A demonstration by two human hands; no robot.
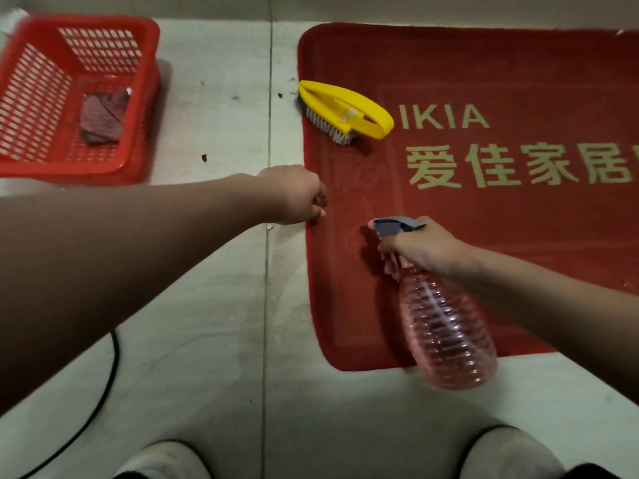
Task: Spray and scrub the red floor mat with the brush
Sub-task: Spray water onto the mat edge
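Spraying stage: the right hand (422,247) has its fingers wrapped around the spray bottle (446,323) over the mat (484,236). The left hand (297,195), loosely curled and empty, rests at the mat's 9 o'clock edge. The brush (342,110) lies unused at 10 o'clock; scrubbing remains.

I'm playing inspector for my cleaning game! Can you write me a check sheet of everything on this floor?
Surface: pale tiled floor, a few dark specks.
Job's things: red floor mat lies flat; yellow brush rests on its far left corner; pink spray bottle held above the mat.
Clutter: red basket at left, folded cloth inside.
Hands: right hand grips the bottle's neck; left hand curled at the mat's left edge, grip unclear.
Cables: black cable on the floor, lower left.
Surroundings: wall base along the top.
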